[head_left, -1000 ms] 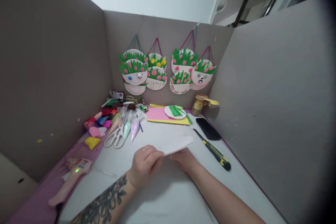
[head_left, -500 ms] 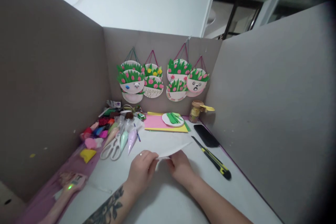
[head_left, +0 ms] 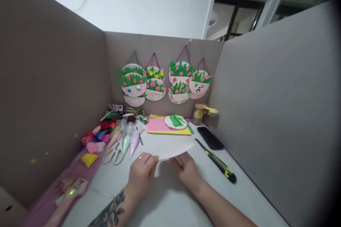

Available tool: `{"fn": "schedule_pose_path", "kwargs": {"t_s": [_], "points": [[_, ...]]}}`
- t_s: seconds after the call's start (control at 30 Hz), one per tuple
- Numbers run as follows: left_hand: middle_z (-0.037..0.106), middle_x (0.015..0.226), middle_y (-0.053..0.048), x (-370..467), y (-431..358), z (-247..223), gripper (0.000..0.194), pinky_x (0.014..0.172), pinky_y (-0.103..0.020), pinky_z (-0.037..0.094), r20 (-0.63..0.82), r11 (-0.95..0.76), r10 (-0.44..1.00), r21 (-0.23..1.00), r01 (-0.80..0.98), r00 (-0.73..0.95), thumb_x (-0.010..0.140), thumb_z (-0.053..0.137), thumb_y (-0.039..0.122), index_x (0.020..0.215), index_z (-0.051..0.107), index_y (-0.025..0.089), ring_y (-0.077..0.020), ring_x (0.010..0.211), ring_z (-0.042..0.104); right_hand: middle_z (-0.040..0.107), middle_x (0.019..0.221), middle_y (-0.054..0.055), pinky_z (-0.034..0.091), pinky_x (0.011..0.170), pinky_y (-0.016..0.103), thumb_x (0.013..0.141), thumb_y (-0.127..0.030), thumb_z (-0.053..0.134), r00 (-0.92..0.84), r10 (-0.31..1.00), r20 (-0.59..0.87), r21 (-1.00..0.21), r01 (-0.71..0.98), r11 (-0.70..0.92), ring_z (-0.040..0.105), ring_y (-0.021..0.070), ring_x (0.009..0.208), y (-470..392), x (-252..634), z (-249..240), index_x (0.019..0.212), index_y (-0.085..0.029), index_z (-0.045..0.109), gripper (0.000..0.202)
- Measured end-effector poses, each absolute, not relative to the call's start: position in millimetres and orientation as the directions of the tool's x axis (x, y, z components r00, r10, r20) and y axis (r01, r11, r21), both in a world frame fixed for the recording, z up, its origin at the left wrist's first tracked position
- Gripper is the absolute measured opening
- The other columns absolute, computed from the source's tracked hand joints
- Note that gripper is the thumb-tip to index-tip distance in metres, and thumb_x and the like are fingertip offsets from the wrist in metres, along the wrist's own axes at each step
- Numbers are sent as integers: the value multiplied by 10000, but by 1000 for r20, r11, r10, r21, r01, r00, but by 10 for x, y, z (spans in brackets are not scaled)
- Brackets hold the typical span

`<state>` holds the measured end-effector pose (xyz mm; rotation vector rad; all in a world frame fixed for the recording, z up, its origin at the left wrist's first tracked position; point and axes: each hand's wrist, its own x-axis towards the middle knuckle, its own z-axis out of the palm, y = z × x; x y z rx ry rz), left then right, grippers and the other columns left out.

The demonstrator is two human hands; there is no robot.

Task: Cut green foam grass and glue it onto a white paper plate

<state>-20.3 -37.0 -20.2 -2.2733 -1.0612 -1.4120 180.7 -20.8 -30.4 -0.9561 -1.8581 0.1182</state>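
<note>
A white paper plate (head_left: 170,148) is held just above the white tabletop, its near edge toward me. My left hand (head_left: 142,172) pinches that edge at the left, thumb and fingers closed, a ring on one finger. Under the right part of the plate is my right hand (head_left: 188,172), gripping the edge with its fingertips partly hidden beneath. Behind lies another white plate (head_left: 167,122) bearing green paper strips (head_left: 176,121), on pink and yellow paper sheets (head_left: 157,126).
A utility knife (head_left: 218,163) and black phone (head_left: 210,138) lie on the right, by a jar (head_left: 198,114). White-handled scissors (head_left: 115,153), filled bags (head_left: 134,143) and colourful packets (head_left: 92,147) crowd the left. A pink tool with a green light (head_left: 71,191) is nearer. Decorated plates (head_left: 133,87) hang behind.
The plate has tilted so that more of its upper face shows. My right hand has shifted slightly right beneath it, while my left hand keeps its hold on the edge.
</note>
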Motion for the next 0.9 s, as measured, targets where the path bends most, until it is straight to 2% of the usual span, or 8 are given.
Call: {"fn": "schedule_pose_path", "kwargs": {"t_s": [0.07,0.17,0.4,0.53,0.73,0.83,0.9], "points": [[585,685,-21,-190,-395,-173,171,594,-242,425,873,-703,390,76,707,293,905,499,100,957,641,180,-144,652,538,737,1060,66,532,856,382,852,-172,533,-159,679,716,-520,527,672,673,260,999,-247,1773,-286,1060,-246,695,274],[570,686,-24,-187,-408,-154,209,596,-249,423,868,-711,370,34,702,333,901,495,86,1027,640,167,-151,658,527,738,1032,58,531,857,366,833,-168,553,-151,674,723,-540,486,687,673,249,986,-291,1744,-269,1034,-245,695,257],[543,699,-28,-184,-386,-224,247,581,-252,415,842,-715,406,50,697,355,902,488,84,1098,626,146,-161,680,510,713,835,40,526,722,291,868,-215,578,-35,634,773,-563,424,709,668,193,796,-348,1744,-156,877,-230,669,93],[540,698,-24,-185,-370,-253,300,572,-251,411,828,-708,418,39,705,373,905,462,77,1145,621,159,-158,667,509,699,813,37,521,721,298,862,-240,619,5,616,788,-564,406,719,659,190,786,-348,1737,-126,863,-230,656,39],[544,692,-21,-175,-368,-242,312,561,-254,409,818,-715,418,28,699,395,915,460,98,1167,627,173,-160,650,515,602,702,-3,507,600,273,879,-220,613,0,521,853,-462,462,757,583,152,629,-313,1719,-157,1027,-251,677,164],[546,693,-20,-161,-367,-258,316,557,-254,404,823,-737,410,45,675,394,921,462,106,1179,625,189,-157,646,508,599,707,6,495,585,265,878,-132,596,-48,460,887,-389,459,798,580,147,642,-332,1733,-122,978,-257,708,195],[545,701,-19,-149,-372,-271,325,561,-250,410,829,-765,407,79,640,385,919,471,104,1195,618,193,-153,651,512,611,717,3,490,598,273,860,-63,578,-81,400,913,-325,448,833,576,148,653,-368,1760,-81,1063,-277,696,317]]}}
